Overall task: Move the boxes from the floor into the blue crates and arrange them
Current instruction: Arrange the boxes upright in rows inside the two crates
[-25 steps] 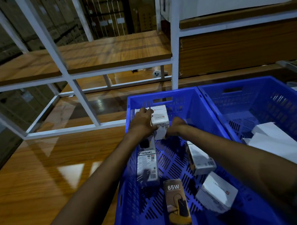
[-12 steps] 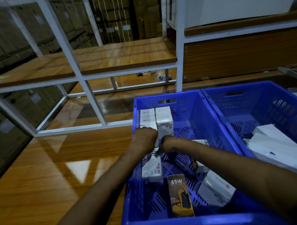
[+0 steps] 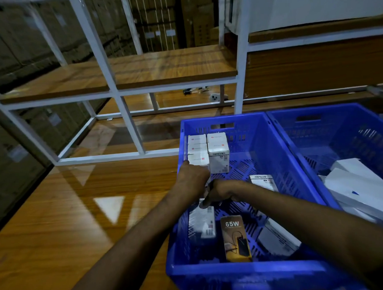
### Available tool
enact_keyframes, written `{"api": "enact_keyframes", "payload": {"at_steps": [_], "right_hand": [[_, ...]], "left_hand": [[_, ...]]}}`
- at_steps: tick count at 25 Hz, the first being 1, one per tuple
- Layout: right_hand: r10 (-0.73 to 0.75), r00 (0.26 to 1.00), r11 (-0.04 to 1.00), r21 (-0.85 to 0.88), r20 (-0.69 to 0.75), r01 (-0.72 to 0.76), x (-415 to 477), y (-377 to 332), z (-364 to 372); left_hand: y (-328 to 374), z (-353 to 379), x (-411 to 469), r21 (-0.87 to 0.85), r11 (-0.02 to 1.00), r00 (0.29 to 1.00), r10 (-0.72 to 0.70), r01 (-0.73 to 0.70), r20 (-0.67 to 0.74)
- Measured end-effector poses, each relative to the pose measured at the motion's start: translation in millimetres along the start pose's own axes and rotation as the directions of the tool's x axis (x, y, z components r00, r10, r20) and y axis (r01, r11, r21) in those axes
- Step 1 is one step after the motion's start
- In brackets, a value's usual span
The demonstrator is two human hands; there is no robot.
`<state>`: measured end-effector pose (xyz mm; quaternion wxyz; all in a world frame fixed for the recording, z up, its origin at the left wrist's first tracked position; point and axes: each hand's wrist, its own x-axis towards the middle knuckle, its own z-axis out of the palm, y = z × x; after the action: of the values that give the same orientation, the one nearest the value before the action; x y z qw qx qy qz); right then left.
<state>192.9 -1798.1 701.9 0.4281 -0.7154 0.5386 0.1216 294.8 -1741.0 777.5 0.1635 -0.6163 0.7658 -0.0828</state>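
Worktop (image 3: 80,213): glossy wood; it carries both crates, and a white rack frame (image 3: 119,99) stands at 11 o'clock from the hands.
Left hand (image 3: 193,181): inside the near blue crate (image 3: 245,271), fingers curled, their tips against the closest of the packed boxes. Whether it grips anything cannot be told.
Packed white boxes (image 3: 197,149): a tight block in the crate's 11 o'clock corner, at 12 o'clock from the left hand, with a taller white box (image 3: 218,152) touching their right side.
Flat white box (image 3: 202,224): lies on the crate floor at 6 o'clock from the left hand, its far end hidden under both hands.
Right hand (image 3: 220,192): just right of the left hand and touching it, fingers curled downward. What it holds, if anything, is hidden.
65W box (image 3: 235,238): dark, at 6 o'clock from the right hand.
Loose white box (image 3: 263,181): at 2 o'clock from the right hand, beside the wrist.
Second blue crate (image 3: 337,122): touches the first at 3 o'clock and holds larger white boxes (image 3: 357,182).
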Motion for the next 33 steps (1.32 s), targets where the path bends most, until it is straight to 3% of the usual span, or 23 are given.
{"api": "enact_keyframes", "payload": {"at_steps": [4, 9, 17, 23, 27, 33], "right_hand": [[-0.077, 0.989, 0.975, -0.199, 0.125, 0.101, -12.1, -2.3, 10.1], [-0.121, 0.968, 0.907, -0.373, 0.219, 0.197, -23.2, -10.2, 25.5], [-0.157, 0.914, 0.812, -0.478, 0.373, 0.335, -30.1, -6.0, 32.6], [-0.216, 0.893, 0.809, -0.439, 0.394, 0.390, -26.8, 7.1, 26.0], [-0.202, 0.910, 0.936, -0.201, 0.362, 0.288, -30.3, 13.5, 22.2], [-0.368, 0.871, 0.929, 0.084, 0.325, 0.361, -53.6, 6.2, -1.9]], "left_hand": [[5.8, -2.6, -8.8, 0.108, 0.993, 0.994, 0.036, -0.048, 0.107], [11.7, -3.5, -20.1, 0.097, 0.992, 0.972, 0.063, -0.086, 0.225], [21.1, -1.0, -38.2, 0.106, 0.981, 0.935, 0.121, -0.165, 0.333], [25.6, 10.1, -46.5, -0.013, 0.986, 0.922, 0.160, -0.166, 0.352], [22.6, 8.9, -52.3, 0.031, 0.973, 0.942, 0.215, -0.230, 0.257], [14.3, -32.1, -49.7, -0.057, 0.989, 0.867, 0.145, -0.134, 0.476]]}}
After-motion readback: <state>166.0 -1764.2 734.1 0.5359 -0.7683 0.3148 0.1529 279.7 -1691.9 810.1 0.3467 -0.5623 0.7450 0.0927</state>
